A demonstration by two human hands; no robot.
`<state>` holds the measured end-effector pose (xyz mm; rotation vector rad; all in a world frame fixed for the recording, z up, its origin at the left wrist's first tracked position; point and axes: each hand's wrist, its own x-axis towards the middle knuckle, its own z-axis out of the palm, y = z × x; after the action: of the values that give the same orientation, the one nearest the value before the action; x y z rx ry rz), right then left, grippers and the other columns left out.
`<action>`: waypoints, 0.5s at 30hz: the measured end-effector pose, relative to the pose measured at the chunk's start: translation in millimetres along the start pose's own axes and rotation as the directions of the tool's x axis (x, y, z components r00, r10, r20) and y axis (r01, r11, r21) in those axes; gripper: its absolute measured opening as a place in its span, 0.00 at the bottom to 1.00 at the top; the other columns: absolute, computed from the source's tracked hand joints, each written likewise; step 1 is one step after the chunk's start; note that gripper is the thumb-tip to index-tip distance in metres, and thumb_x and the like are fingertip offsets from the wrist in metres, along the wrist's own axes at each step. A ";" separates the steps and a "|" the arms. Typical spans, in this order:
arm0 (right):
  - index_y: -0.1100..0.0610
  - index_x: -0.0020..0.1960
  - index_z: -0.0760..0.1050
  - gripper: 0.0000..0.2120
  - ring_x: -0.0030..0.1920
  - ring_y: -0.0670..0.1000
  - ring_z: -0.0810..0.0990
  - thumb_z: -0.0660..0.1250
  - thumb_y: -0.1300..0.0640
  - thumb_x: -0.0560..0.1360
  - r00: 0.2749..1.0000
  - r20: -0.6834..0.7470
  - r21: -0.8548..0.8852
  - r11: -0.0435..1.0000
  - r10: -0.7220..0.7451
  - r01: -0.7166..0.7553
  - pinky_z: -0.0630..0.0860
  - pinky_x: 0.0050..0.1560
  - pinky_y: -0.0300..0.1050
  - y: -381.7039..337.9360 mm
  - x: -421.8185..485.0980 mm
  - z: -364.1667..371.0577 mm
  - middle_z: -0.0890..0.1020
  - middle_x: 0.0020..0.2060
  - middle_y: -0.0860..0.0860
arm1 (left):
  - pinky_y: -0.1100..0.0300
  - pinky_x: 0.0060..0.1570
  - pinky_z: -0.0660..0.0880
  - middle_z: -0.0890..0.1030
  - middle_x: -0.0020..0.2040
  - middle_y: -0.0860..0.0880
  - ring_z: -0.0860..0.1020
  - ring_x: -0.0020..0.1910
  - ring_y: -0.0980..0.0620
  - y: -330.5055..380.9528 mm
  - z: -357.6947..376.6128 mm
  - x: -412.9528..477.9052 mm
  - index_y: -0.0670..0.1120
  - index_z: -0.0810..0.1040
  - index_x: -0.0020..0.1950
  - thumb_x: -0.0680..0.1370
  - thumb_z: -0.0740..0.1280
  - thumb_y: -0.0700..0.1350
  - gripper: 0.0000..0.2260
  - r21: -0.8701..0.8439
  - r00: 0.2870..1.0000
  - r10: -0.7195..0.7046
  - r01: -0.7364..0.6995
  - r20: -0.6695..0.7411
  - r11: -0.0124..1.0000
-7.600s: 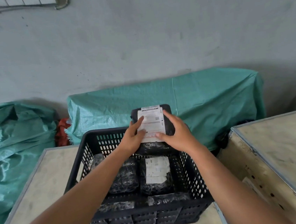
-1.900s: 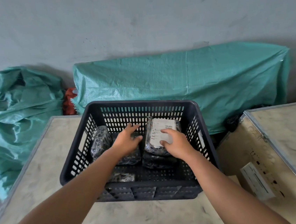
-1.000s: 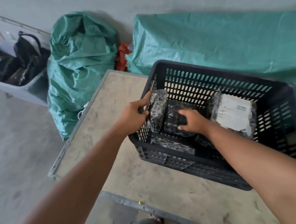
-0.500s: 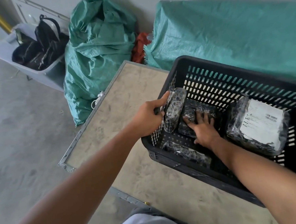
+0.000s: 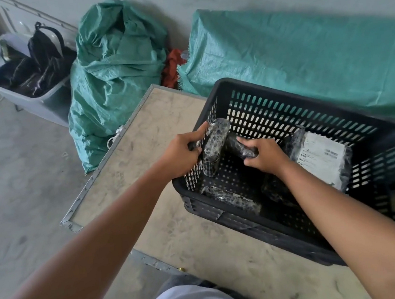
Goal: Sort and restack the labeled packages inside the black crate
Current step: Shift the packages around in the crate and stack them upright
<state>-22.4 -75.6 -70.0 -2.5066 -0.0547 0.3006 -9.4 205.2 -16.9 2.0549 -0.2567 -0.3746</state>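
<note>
The black slotted crate (image 5: 334,120) stands on a worn tabletop (image 5: 159,119). My left hand (image 5: 182,154) grips the crate's left wall and steadies an upright black wrapped package (image 5: 214,147) leaning against it. Inside, my right hand (image 5: 264,155) is closed around another black wrapped package (image 5: 240,146), lifted off the crate floor. A package with a white label (image 5: 319,158) leans at the right side. One more dark package (image 5: 231,198) lies along the near wall, and another (image 5: 276,189) sits partly hidden under my right forearm.
A stuffed green woven sack (image 5: 114,68) and a green tarp-covered heap (image 5: 302,48) sit behind the table. A grey bin (image 5: 47,99) with dark bags stands on the concrete floor at left. The table's metal-edged corner (image 5: 70,223) is near my left arm.
My right hand went from lying flat on the middle package to closing around it and raising it. My left hand stays on the crate's left wall. The view shifted slightly.
</note>
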 end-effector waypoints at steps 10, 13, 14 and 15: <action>0.27 0.64 0.74 0.26 0.62 0.60 0.81 0.73 0.54 0.76 0.980 -0.197 0.316 0.948 0.019 0.045 0.76 0.66 0.58 -37.5 -83.6 -55.9 0.76 0.70 0.40 | 0.71 0.26 0.68 0.81 0.62 0.50 0.71 0.24 0.62 13.2 -0.9 -5.3 0.59 0.69 0.77 0.80 0.62 0.34 0.29 0.150 0.999 0.023 -0.018 -0.031 0.989; 0.25 0.61 0.75 0.26 0.47 0.34 0.81 0.73 0.54 0.75 0.965 -0.261 0.406 0.909 0.017 0.094 0.77 0.59 0.40 -50.4 -109.6 -81.5 0.80 0.66 0.43 | 0.68 0.41 0.76 0.79 0.66 0.41 0.82 0.44 0.52 18.7 -1.5 -9.7 0.60 0.68 0.77 0.80 0.64 0.37 0.28 0.235 0.999 0.025 -0.015 -0.040 0.972; 0.25 0.62 0.76 0.25 0.37 0.36 0.80 0.73 0.54 0.75 0.961 -0.275 0.432 0.895 0.015 0.110 0.79 0.50 0.37 -52.8 -117.2 -91.0 0.82 0.64 0.45 | 0.63 0.57 0.76 0.72 0.74 0.40 0.80 0.61 0.45 20.9 -1.4 -12.2 0.58 0.69 0.77 0.80 0.65 0.37 0.28 0.290 0.997 0.047 -0.029 -0.056 0.957; 0.27 0.63 0.77 0.25 0.33 0.44 0.81 0.73 0.54 0.75 0.957 -0.289 0.454 0.883 0.019 0.119 0.81 0.45 0.41 -55.8 -124.0 -100.5 0.84 0.61 0.48 | 0.57 0.69 0.70 0.64 0.79 0.40 0.70 0.73 0.41 24.1 -1.4 -15.2 0.56 0.70 0.77 0.80 0.66 0.38 0.27 0.349 0.994 0.083 -0.052 -0.076 0.936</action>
<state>-118.6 -100.8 66.7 -2.0349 0.0636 -0.0728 -23.6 199.7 7.3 2.3959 -0.3583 -0.2024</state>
